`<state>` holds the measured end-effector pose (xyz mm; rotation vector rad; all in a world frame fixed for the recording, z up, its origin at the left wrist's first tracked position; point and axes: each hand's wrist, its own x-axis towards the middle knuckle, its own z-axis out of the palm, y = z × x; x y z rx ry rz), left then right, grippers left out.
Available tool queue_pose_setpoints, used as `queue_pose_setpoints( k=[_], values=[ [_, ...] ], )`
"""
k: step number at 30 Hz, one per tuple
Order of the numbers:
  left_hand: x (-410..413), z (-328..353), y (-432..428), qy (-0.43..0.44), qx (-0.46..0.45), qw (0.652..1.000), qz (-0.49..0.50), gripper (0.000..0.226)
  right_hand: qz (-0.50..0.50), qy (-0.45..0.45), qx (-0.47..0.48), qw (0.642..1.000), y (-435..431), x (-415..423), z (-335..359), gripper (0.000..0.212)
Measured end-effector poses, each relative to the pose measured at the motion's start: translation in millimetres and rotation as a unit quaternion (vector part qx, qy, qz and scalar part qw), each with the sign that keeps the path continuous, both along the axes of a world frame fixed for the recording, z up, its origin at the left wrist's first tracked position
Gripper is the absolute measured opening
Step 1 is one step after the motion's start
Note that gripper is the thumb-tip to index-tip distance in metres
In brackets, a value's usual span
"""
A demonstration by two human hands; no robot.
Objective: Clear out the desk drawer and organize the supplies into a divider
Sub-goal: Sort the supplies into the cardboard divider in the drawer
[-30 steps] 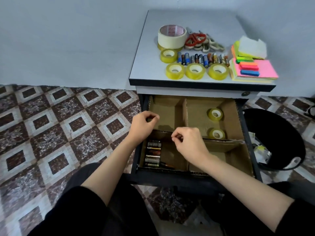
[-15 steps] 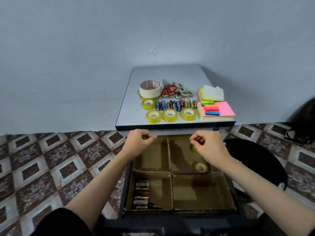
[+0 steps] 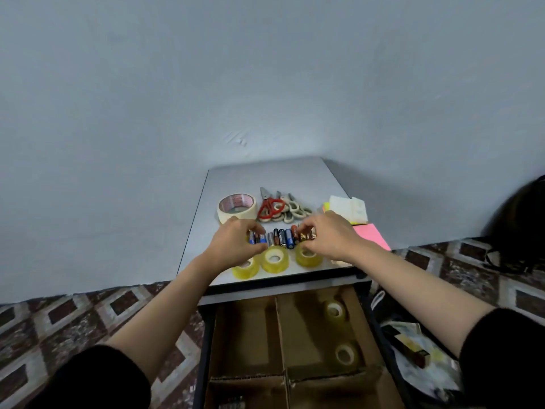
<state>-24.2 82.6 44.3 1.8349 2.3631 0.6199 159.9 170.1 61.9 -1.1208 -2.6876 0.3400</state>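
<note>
The left hand [image 3: 236, 246] is curling its thumb and fingers round the left end of the batteries [image 3: 280, 238], which are lying side by side in a row on the tabletop [image 3: 265, 178]. The right hand [image 3: 331, 237] is pinching the right end of the same row, its fingers bending over the last few. Three yellow tapes [image 3: 274, 259] are sitting just in front of the row, by the tabletop's near edge, and the left wrist is covering part of the leftmost one. Behind the row a masking tape [image 3: 236, 206] is lying flat, with scissors [image 3: 272, 206] bunched just to its right. Notes [image 3: 371, 236], pink below and pale above, are lying at the right, partly hidden by the right hand.

Under the tabletop the drawer [image 3: 203, 349] is standing open and holding a cardboard divider [image 3: 278, 329]. Two drawer tapes [image 3: 334, 309] are lying apart in its far right compartment, one nearer than the other. Stored cells [image 3: 233, 405] are just showing in the near left compartment, at the bottom edge of the view. A bin [image 3: 418, 349] with scraps in it is standing on the tiled floor [image 3: 73, 314], right beside the drawer.
</note>
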Motion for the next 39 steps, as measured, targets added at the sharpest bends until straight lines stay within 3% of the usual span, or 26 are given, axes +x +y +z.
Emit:
queue_pose_setpoints(
  k=[5, 8, 14, 21, 27, 32, 39],
  values=[
    [5, -3, 28, 0.017, -0.024, 0.999, -0.041, 0.040, 0.011, -0.039, 0.000, 0.999, 18, -37, -9, 0.041],
    [7, -5, 37, 0.048, -0.013, 0.998, -0.041, 0.040, 0.009, -0.069, -0.001, 0.998, 25, -49, -13, 0.042],
    [5, -11, 45, 0.019, 0.022, 0.999, -0.039, 0.034, 0.014, -0.083, -0.009, 0.996, 30, -57, -14, 0.041],
    [-2, -7, 48, 0.002, 0.013, 0.999, -0.039, 0.033, -0.003, 0.012, -0.031, 0.999, 33, -47, -13, 0.060],
    [9, 2, 56, 0.013, -0.077, 0.993, -0.085, 0.055, -0.045, 0.156, -0.082, 0.983, 36, -20, -10, 0.053],
    [12, 6, 66, 0.004, -0.126, 0.989, -0.081, 0.066, -0.045, 0.198, -0.099, 0.974, 31, 0, -10, 0.048],
    [12, 2, 75, 0.025, -0.135, 0.987, -0.083, 0.065, -0.039, 0.225, -0.115, 0.967, 20, 9, -14, 0.047]
  ],
)
